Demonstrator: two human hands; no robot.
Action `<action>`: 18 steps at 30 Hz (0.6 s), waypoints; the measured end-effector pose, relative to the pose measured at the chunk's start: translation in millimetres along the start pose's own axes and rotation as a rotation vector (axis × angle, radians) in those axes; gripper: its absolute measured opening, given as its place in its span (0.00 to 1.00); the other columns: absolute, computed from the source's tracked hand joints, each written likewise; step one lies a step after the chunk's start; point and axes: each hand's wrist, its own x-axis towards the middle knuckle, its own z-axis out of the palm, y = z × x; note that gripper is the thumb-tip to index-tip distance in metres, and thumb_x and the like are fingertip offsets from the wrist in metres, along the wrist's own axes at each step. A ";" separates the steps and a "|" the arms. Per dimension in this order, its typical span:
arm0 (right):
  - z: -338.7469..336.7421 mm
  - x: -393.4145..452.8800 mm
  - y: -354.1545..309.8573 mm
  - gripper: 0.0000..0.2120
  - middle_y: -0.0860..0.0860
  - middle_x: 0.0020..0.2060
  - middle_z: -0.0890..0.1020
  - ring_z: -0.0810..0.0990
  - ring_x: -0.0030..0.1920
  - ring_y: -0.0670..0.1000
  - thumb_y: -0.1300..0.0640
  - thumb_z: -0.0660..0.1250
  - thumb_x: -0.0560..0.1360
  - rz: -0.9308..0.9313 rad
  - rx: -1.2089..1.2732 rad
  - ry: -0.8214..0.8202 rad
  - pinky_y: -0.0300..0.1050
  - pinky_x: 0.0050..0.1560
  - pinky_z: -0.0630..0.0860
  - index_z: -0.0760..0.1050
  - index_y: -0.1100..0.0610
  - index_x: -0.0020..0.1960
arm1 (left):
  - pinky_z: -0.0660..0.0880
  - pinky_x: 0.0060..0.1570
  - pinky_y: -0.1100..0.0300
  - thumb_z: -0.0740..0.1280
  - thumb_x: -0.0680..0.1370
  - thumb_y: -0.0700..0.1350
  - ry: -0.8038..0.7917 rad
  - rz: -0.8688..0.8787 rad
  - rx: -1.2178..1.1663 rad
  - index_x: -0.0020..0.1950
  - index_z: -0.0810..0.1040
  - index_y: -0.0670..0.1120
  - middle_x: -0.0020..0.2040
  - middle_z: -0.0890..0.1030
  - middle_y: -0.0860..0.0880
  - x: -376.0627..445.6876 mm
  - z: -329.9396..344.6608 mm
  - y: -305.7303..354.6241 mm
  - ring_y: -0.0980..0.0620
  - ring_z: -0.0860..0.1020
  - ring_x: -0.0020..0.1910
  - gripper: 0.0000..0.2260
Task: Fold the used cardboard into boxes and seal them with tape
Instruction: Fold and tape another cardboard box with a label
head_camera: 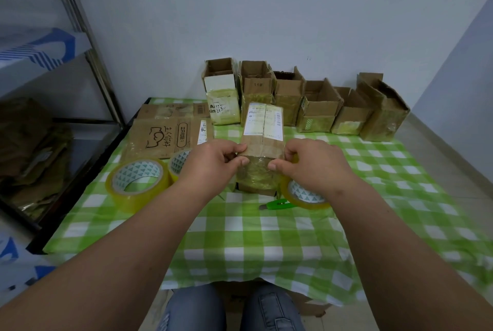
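Head view, and you've got the box (262,144) in both hands, standing on the table right in front of you, its labelled top face tipped toward the camera. Your left hand (213,161) pinches the left edge, thumb on the near face, fingers curled over the top; your right hand (310,161) mirrors it on the right edge. Both are closed on the cardboard, not spread. The near face looks wrapped in glossy yellowish tape, so my read is you're pressing that strip down. Do it well: run your thumbs outward from the centre seam, push the tape over both corners, and keep the flaps squared while you rub.

Your supplies sit close. One tape roll (304,193) is just beside your right wrist, with a green cutter (277,204) near it. A bigger roll (137,182) lies to your left, another (180,162) partly hidden behind your left hand.

Now the surface: a green-and-white checked cloth (266,240) covers the table, a bit rumpled. Flat cardboard (165,136) waits at the left. A row of folded boxes (320,106) lines the pale wall, tops open. A metal rack (88,53) stands at far left, holding more cardboard.
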 end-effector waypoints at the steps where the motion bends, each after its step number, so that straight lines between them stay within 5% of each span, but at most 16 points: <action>1: 0.1 0.2 -0.1 0.22 0.45 0.37 0.78 0.76 0.44 0.50 0.31 0.65 0.72 0.002 0.003 -0.005 0.49 0.46 0.67 0.71 0.51 0.39 | 0.72 0.41 0.64 0.74 0.75 0.48 -0.004 -0.002 0.010 0.59 0.83 0.52 0.40 0.79 0.60 0.3 -0.3 0.4 0.63 0.75 0.38 0.13; 7: 0.9 -4.5 -2.6 0.25 0.45 0.34 0.77 0.76 0.42 0.50 0.27 0.60 0.70 -0.026 -0.044 0.045 0.48 0.44 0.68 0.68 0.49 0.37 | 0.75 0.42 0.56 0.75 0.71 0.58 -0.032 0.041 0.176 0.53 0.76 0.53 0.42 0.76 0.56 1.0 2.6 12.4 0.52 0.77 0.43 0.17; 13: 2.6 -1.7 -2.3 0.23 0.45 0.35 0.74 0.74 0.44 0.52 0.30 0.63 0.72 -0.014 -0.065 0.008 0.49 0.45 0.66 0.65 0.49 0.36 | 0.73 0.41 0.55 0.74 0.72 0.57 -0.038 0.053 0.209 0.55 0.74 0.53 0.38 0.71 0.60 2.6 4.1 11.9 0.50 0.75 0.42 0.17; 18: 0.5 0.4 1.6 0.20 0.45 0.36 0.74 0.73 0.45 0.52 0.34 0.63 0.75 -0.058 -0.067 -0.041 0.49 0.45 0.65 0.65 0.49 0.38 | 0.75 0.50 0.53 0.69 0.77 0.55 -0.110 0.091 0.208 0.72 0.66 0.66 0.51 0.75 0.54 -1.1 3.8 8.5 0.52 0.74 0.49 0.25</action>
